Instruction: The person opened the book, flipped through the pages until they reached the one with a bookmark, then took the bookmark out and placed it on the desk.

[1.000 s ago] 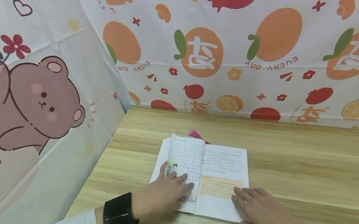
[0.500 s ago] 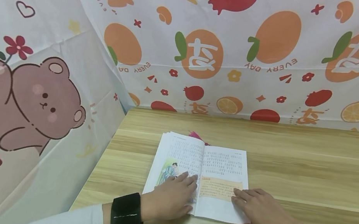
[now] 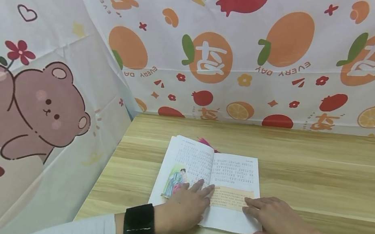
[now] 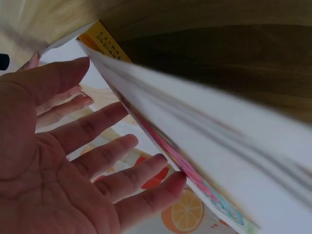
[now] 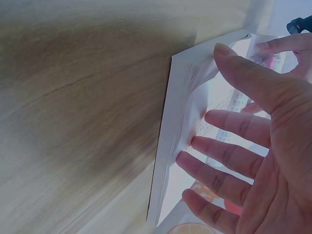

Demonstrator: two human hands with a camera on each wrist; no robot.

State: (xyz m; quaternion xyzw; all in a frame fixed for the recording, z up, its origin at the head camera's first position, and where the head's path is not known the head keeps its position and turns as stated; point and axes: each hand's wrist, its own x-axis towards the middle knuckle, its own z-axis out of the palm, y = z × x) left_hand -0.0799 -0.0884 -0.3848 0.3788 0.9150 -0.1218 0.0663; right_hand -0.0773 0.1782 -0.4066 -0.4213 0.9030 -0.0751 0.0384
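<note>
A book (image 3: 233,173) lies open on the wooden table, with printed text and a coloured picture of a robed figure (image 3: 175,181) on its left page. My left hand (image 3: 185,204) rests spread over the lower part of that page, fingertips at the spine. In the left wrist view its straight fingers (image 4: 146,197) touch the page surface. My right hand (image 3: 279,221) lies with extended fingers on the right page's outer edge, over the end of an orange text box (image 3: 231,199). From the right wrist, the fingertips (image 5: 185,158) press at the page edges, thumb apart.
A pink tassel (image 3: 207,142) sticks out past the book's top edge. Behind the wooden table (image 3: 329,172) hangs a fruit-print cloth (image 3: 169,48), and a bear-print cloth (image 3: 45,107) covers the left side. Black bands (image 3: 139,227) wrap both wrists.
My left hand has slid right across the left page to the spine. The page that stood raised there now lies flatter, showing its picture. My right hand has stayed nearly still.
</note>
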